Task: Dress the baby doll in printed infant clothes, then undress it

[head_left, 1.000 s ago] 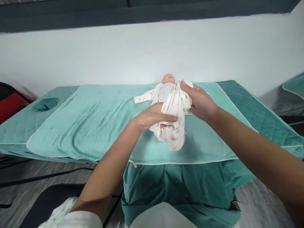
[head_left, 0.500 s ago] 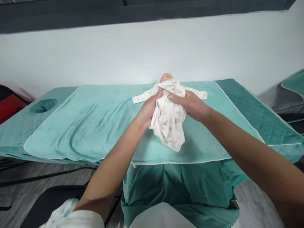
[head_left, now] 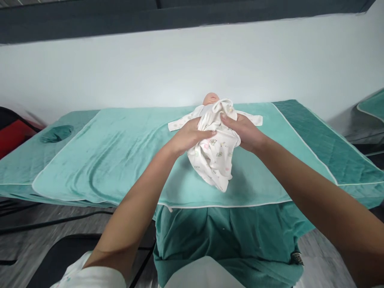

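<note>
A baby doll (head_left: 211, 98) lies on its back on a light teal towel (head_left: 120, 156), head toward the wall. It wears a white printed baby garment (head_left: 214, 158) whose sleeves spread out to both sides. My left hand (head_left: 190, 136) is closed on the bunched fabric over the doll's chest from the left. Opposite it, my right hand (head_left: 244, 132) grips the same fabric from the right. The garment's lower part hangs in loose folds toward me. The doll's body is hidden under the cloth and my hands.
The towel covers a dark teal padded table (head_left: 315, 136) that stands against a white wall. A face hole (head_left: 57, 133) shows at the table's left end. A red and black object (head_left: 12, 132) sits at far left. Black cables (head_left: 45, 224) run over the grey floor.
Both hands came together at the doll's chest and gathered the garment there. The left hand rose from the lower fabric, then both shifted slightly while keeping their grip.
</note>
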